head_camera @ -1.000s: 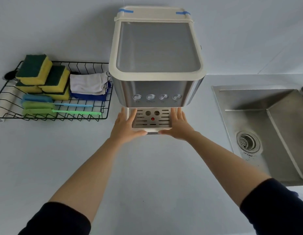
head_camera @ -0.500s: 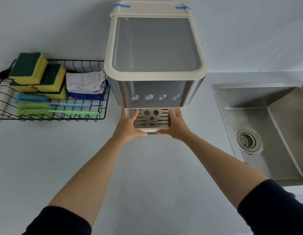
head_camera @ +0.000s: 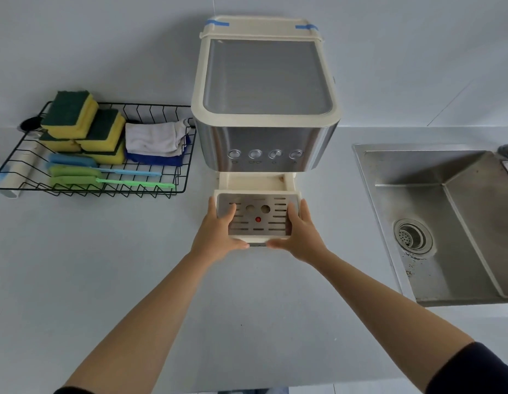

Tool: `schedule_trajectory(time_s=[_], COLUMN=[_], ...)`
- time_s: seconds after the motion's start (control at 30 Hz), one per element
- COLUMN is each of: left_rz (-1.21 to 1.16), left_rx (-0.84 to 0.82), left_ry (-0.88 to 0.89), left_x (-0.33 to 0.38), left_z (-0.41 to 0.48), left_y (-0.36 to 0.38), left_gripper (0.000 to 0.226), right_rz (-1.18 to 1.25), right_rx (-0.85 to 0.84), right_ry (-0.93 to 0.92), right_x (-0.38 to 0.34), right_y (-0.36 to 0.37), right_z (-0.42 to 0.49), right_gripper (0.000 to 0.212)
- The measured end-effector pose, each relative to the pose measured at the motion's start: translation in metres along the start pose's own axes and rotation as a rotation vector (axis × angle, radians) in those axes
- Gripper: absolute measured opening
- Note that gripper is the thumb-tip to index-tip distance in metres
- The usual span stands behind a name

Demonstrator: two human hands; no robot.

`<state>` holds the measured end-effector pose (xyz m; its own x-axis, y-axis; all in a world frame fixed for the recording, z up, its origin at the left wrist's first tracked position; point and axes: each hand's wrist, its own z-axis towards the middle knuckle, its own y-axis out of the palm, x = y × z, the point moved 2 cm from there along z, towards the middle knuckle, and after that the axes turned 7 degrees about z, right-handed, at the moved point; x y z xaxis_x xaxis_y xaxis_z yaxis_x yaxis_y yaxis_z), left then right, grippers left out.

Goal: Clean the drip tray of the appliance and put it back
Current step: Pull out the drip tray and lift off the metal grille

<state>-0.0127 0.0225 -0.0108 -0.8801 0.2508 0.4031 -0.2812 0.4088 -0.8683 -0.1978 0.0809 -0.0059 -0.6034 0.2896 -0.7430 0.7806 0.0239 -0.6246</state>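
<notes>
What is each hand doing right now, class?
Left hand: closed on the drip tray, gripping its left side.
Right hand: closed on the drip tray, gripping its right side.

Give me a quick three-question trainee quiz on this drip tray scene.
1. True or false: the drip tray is fully seated under the appliance.
2. Which hands grip the tray? A) left hand only B) right hand only C) both
3. Fill in: the sponges sit in a wire ____.

Key: 1 false, it is pulled out; 2 C; 3 basket.
</notes>
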Motion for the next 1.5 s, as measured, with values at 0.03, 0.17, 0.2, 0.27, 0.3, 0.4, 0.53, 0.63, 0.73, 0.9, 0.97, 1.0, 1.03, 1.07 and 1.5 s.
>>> schedule_trajectory(time_s=[0.03, 0.17, 0.2, 0.27, 0.3, 0.4, 0.53, 0.63, 0.73, 0.9, 0.97, 1.0, 1.03, 1.07, 1.5], left_rz=[0.013, 0.026, 0.023, 0.010, 0.002, -0.006, 0.004, -0.002, 0.034, 0.078, 0.101, 0.116, 0.137, 0.167, 0.396], left_rx=[0.001, 0.003, -0.002, -0.009, -0.012, -0.028, -0.048, -0.064, -0.062, -0.054, -0.057, -0.064, -0.073, -0.082, -0.051], left_ry=[0.007, 0.014, 0.004, -0.018, -0.024, -0.033, -0.027, -0.022, -0.015, 0.011, 0.023, 0.028, 0.032, 0.037, 0.361], left_x=[0.000, 0.000, -0.001, -0.002, -0.003, -0.005, -0.006, -0.009, -0.011, -0.013, -0.014, -0.014, -0.015, -0.016, 0.000], left_z=[-0.007, -0.037, -0.045, -0.060, -0.067, -0.089, -0.111, -0.126, -0.136, -0.141, -0.142, -0.142, -0.143, -0.143, -0.125], left_y=[0.002, 0.011, 0.014, 0.020, 0.023, 0.031, 0.040, 0.047, 0.052, 0.056, 0.055, 0.055, 0.054, 0.053, 0.033], left_gripper=[0.102, 0.102, 0.102, 0.102, 0.102, 0.101, 0.101, 0.100, 0.100, 0.099, 0.098, 0.098, 0.097, 0.096, 0.058], right_rz=[0.011, 0.060, 0.063, 0.048, 0.036, 0.021, 0.008, -0.013, -0.049, -0.089, -0.108, -0.123, -0.141, -0.160, -0.456], right_rx=[0.005, 0.005, 0.007, 0.005, -0.003, -0.026, -0.035, -0.051, -0.077, -0.088, -0.090, -0.098, -0.109, -0.119, -0.240], right_ry=[-0.005, -0.026, -0.037, -0.048, -0.042, -0.015, -0.002, 0.000, 0.033, 0.038, 0.030, 0.029, 0.031, 0.033, -0.135], right_x=[0.000, -0.001, -0.001, -0.002, -0.001, 0.003, 0.008, 0.011, 0.015, 0.015, 0.014, 0.014, 0.014, 0.014, -0.005], right_y=[0.002, 0.007, 0.008, 0.011, 0.013, 0.020, 0.029, 0.035, 0.041, 0.045, 0.046, 0.046, 0.046, 0.046, 0.033], right_z=[-0.008, -0.038, -0.045, -0.059, -0.065, -0.085, -0.109, -0.124, -0.136, -0.144, -0.145, -0.145, -0.145, -0.145, -0.122], right_gripper=[0.094, 0.096, 0.097, 0.099, 0.101, 0.105, 0.107, 0.110, 0.114, 0.112, 0.111, 0.110, 0.110, 0.109, 0.052])
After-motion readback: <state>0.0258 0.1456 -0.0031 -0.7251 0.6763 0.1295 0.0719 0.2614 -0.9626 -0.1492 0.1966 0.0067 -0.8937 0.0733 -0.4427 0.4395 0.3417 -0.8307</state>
